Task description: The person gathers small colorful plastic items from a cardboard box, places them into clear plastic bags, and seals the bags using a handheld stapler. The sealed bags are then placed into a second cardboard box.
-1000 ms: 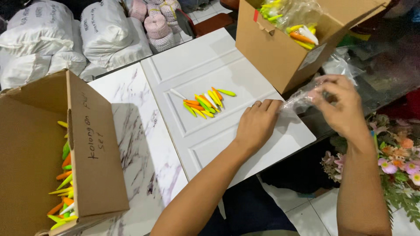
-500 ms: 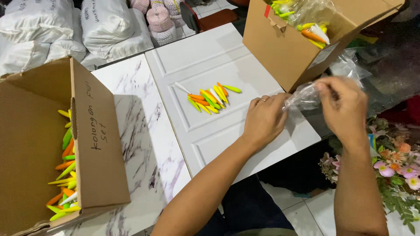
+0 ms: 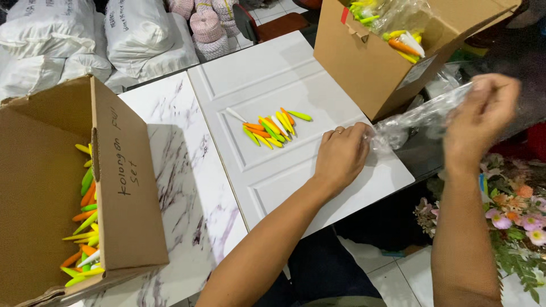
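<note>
White panel's edge (image 3: 392, 170), hands on bag (image 3: 418, 116)

Clear glossy plastic bag (image 3: 424, 116) (crinkled); matt cardboard box (image 3: 369, 62)

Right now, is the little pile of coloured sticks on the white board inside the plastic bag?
No, the coloured sticks lie loose on the white board, apart from the plastic bag stretched between both hands.

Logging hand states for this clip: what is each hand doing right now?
Left hand: closed on one end of the clear plastic bag, resting on the white panel.
Right hand: raised, pinching the bag's other end.
</note>
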